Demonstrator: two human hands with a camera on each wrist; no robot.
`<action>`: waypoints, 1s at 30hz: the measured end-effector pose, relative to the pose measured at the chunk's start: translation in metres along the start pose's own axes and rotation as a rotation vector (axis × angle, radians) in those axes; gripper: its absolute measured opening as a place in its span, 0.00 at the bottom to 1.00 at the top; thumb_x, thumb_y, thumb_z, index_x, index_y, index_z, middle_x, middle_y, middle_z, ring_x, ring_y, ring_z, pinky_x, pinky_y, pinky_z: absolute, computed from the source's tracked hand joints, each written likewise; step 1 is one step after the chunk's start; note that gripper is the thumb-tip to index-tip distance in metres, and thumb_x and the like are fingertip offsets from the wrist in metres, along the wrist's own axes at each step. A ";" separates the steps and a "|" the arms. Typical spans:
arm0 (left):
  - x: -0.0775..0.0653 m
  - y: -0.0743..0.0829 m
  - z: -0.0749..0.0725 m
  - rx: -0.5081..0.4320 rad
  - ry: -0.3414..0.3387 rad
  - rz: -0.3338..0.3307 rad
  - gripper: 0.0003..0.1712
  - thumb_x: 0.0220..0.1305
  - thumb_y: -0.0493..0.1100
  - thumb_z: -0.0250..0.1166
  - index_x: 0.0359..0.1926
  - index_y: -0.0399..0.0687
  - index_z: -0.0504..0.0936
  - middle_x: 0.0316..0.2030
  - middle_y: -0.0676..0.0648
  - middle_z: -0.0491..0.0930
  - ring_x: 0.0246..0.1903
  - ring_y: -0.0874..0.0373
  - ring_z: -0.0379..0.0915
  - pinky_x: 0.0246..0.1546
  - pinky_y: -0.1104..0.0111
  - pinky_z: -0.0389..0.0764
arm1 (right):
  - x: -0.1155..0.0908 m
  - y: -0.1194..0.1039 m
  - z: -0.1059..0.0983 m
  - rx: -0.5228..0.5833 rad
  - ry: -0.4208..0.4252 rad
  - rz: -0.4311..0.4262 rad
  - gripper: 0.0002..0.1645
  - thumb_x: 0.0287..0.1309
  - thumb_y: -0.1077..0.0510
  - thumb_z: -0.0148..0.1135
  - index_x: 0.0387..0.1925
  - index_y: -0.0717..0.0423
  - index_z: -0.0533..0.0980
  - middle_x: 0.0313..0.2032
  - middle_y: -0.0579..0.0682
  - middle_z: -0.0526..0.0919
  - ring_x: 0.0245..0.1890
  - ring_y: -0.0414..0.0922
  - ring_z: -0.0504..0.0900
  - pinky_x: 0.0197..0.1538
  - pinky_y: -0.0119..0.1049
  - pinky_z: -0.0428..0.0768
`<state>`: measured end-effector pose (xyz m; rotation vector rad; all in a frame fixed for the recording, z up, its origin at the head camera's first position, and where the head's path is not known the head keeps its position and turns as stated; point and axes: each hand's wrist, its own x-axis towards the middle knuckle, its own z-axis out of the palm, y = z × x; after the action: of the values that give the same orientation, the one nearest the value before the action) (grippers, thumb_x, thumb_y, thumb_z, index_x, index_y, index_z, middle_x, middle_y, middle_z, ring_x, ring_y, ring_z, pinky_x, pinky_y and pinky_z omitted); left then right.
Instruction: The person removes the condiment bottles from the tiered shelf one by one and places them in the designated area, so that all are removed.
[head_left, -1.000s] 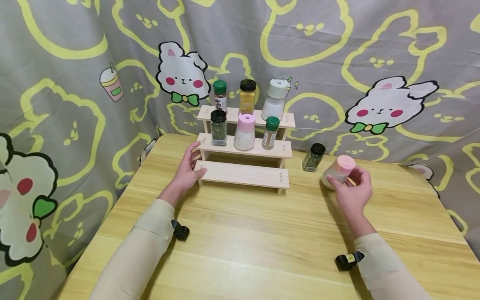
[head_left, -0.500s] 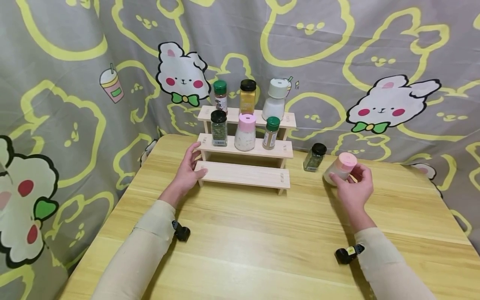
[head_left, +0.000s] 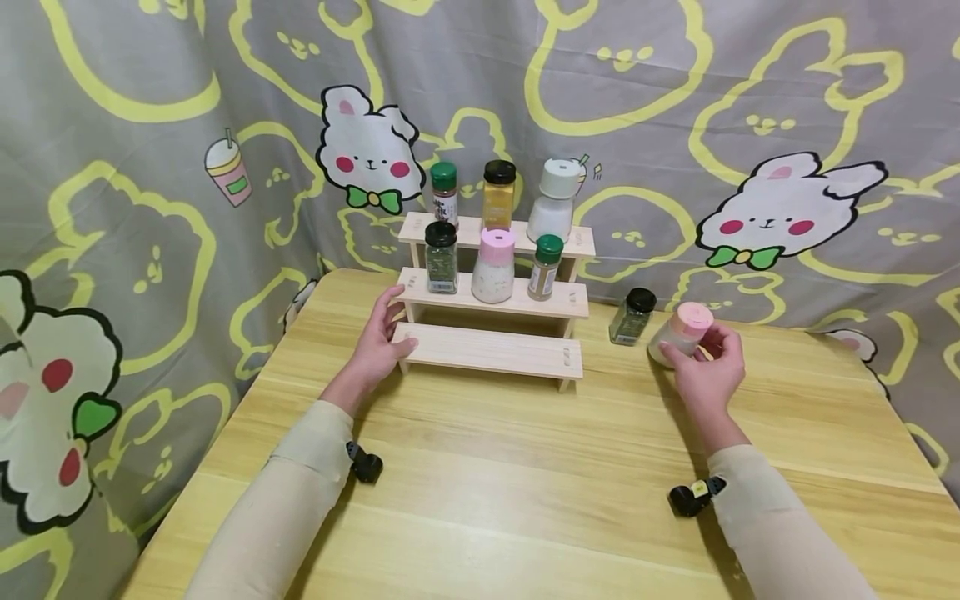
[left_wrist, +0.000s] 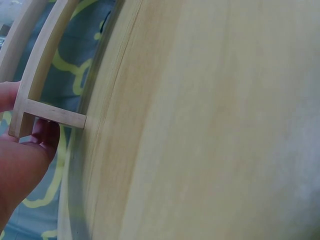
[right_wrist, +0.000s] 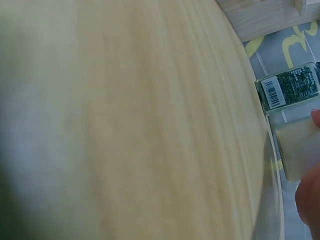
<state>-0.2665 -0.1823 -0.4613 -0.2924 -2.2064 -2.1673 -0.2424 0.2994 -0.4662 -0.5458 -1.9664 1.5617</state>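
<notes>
My left hand (head_left: 377, 342) grips the left end of a three-step wooden rack (head_left: 487, 350), thumb on the lowest shelf and fingers behind its end. The left wrist view shows the rack's end (left_wrist: 30, 100) between thumb and fingers. At the right, my right hand (head_left: 708, 371) holds a pink-capped seasoning shaker (head_left: 678, 340) between thumb and fingers, its cap tilted to the right. In the right wrist view the shaker's pale body (right_wrist: 295, 147) shows partly, fingers at the frame edge. A black-capped dried herb jar (head_left: 632, 318) stands upright just left of the shaker.
The rack's middle shelf bears a black-capped herb jar (head_left: 442, 262), a pink-capped shaker (head_left: 493, 271) and a green-capped jar (head_left: 544, 271). On the top shelf are a green-capped bottle (head_left: 444, 196), a yellow jar (head_left: 498, 200) and a white shaker (head_left: 553, 204). A patterned curtain (head_left: 630, 108) hangs behind.
The shaker in my right hand has risen slightly, away from me. My left hand keeps its hold on the rack, and the jars on the shelves stay put.
</notes>
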 end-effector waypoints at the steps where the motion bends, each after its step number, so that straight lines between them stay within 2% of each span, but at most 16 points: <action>1: 0.000 0.000 0.000 0.002 0.001 -0.001 0.52 0.57 0.14 0.56 0.76 0.54 0.54 0.71 0.37 0.59 0.67 0.39 0.59 0.62 0.50 0.65 | 0.001 0.001 0.000 0.002 -0.002 0.003 0.38 0.41 0.62 0.83 0.55 0.49 0.74 0.51 0.46 0.75 0.55 0.44 0.73 0.59 0.37 0.74; 8: -0.001 0.001 0.001 0.023 0.010 -0.008 0.52 0.57 0.14 0.57 0.76 0.56 0.54 0.72 0.37 0.59 0.66 0.40 0.59 0.63 0.51 0.65 | 0.010 0.005 0.003 -0.009 -0.006 0.024 0.38 0.40 0.61 0.83 0.54 0.48 0.73 0.51 0.45 0.74 0.55 0.44 0.72 0.59 0.37 0.74; 19: -0.001 0.001 0.001 0.027 0.014 0.000 0.52 0.56 0.14 0.57 0.76 0.55 0.55 0.71 0.36 0.59 0.67 0.40 0.58 0.65 0.50 0.62 | 0.019 0.010 0.007 0.027 0.002 0.038 0.37 0.39 0.64 0.83 0.52 0.49 0.74 0.49 0.45 0.74 0.55 0.45 0.73 0.58 0.36 0.75; 30: -0.001 0.001 0.000 0.036 0.013 0.003 0.52 0.56 0.14 0.58 0.76 0.55 0.55 0.72 0.37 0.59 0.68 0.41 0.56 0.66 0.51 0.58 | 0.026 0.013 0.010 0.033 0.011 0.055 0.39 0.39 0.64 0.82 0.55 0.49 0.73 0.49 0.45 0.72 0.56 0.46 0.73 0.58 0.36 0.75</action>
<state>-0.2653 -0.1820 -0.4606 -0.2793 -2.2335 -2.1189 -0.2683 0.3114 -0.4754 -0.5977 -1.9291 1.6184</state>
